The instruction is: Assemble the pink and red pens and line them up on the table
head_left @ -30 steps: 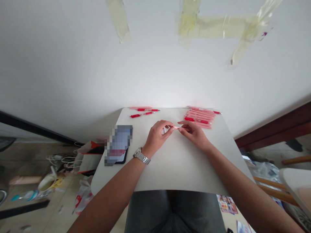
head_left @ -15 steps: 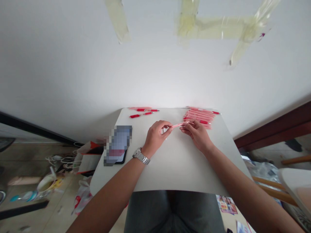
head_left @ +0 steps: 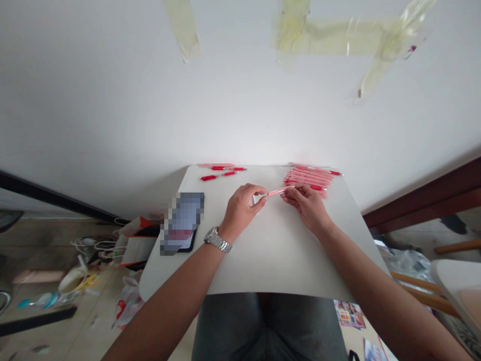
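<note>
Both hands meet over the middle of a small white table (head_left: 270,250). My left hand (head_left: 242,208), with a metal watch at the wrist, is curled in a pinch beside the left end of a thin pink pen (head_left: 278,191); whether it touches the pen I cannot tell. My right hand (head_left: 306,203) pinches the pen's right end. Behind my right hand lies a row of several pink and red pens (head_left: 310,177). A few more red pens (head_left: 221,172) lie at the table's far left edge.
A phone (head_left: 183,223) lies on the table's left edge. The white wall rises right behind the table, with strips of yellowed tape on it. Bags, cables and clutter (head_left: 124,245) cover the floor at the left. A wooden chair (head_left: 447,296) stands at the right.
My right hand has shifted slightly back and right with the pink pen, so more of the pen shows between the hands. The pen now tilts up toward the right.
</note>
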A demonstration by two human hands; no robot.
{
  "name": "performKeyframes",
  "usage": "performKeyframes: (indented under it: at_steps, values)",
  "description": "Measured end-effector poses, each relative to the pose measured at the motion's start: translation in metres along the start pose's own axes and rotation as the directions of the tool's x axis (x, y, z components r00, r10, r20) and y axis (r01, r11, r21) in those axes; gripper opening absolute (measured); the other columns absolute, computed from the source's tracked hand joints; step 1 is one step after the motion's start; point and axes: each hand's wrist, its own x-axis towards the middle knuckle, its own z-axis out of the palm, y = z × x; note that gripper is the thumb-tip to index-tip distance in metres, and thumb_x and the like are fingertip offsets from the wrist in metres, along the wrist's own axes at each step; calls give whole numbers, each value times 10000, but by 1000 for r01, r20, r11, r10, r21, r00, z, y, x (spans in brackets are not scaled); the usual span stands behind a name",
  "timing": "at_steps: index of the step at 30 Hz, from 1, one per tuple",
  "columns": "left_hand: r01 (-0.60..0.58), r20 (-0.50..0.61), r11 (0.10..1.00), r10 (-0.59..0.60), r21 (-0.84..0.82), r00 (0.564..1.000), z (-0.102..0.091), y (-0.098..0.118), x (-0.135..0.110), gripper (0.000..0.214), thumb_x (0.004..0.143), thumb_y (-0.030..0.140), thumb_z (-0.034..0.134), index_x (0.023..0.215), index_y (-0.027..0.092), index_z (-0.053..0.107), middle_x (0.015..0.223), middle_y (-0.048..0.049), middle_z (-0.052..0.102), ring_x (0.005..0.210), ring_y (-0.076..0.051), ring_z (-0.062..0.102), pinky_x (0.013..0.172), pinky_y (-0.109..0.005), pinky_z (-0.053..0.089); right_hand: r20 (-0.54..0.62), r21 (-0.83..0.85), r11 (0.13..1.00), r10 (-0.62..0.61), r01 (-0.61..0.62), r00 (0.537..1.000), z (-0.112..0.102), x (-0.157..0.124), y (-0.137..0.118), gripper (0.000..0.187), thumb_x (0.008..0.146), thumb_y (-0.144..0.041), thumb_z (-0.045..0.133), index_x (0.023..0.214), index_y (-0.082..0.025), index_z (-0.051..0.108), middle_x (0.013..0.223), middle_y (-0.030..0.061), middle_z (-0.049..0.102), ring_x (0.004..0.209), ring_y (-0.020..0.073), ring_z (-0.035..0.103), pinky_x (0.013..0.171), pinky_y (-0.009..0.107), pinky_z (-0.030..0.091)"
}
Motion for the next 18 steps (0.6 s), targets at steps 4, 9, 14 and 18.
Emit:
performKeyframes:
  at_steps: [4, 9, 14, 18]
  values:
    - [10, 14, 991, -12, 130, 1000, -2, -2, 1, 104, 933, 219, 752, 1033, 246, 740, 1081, -41, 683, 984, -208, 628, 963, -382, 516, -23, -107, 994, -37, 34, 999, -3, 1, 0, 429, 799, -577, 868, 969, -216, 709, 964, 54, 775, 937, 213, 775, 1005, 443, 646]
    - [23, 45, 981, -32, 193, 998, -3, -3, -1, 105, 917, 226, 768, 1018, 257, 764, 1136, -56, 643, 1000, -222, 592, 1001, -409, 505, -25, -222, 973, -77, 70, 997, -6, 3, 1, 459, 806, -596, 853, 1000, -203, 714, 974, 72, 788, 919, 231, 783, 965, 466, 666]
    - [37, 68, 961, -58, 273, 996, 0, -6, -5, 143, 879, 258, 813, 1017, 276, 781, 1147, -66, 614, 1019, -247, 564, 1008, -452, 493, -23, -276, 957, -102, 92, 995, -8, 5, 2, 464, 806, -598, 851, 1007, -200, 723, 971, 80, 793, 885, 238, 789, 932, 478, 673]
    - [41, 74, 953, -66, 299, 995, 2, -8, -5, 127, 885, 277, 806, 1010, 278, 784, 1136, -68, 609, 1023, -254, 555, 993, -456, 493, -24, -317, 943, -113, 100, 993, -9, 5, 2, 476, 806, -610, 844, 1018, -200, 726, 944, 78, 795, 877, 245, 792, 920, 479, 673]
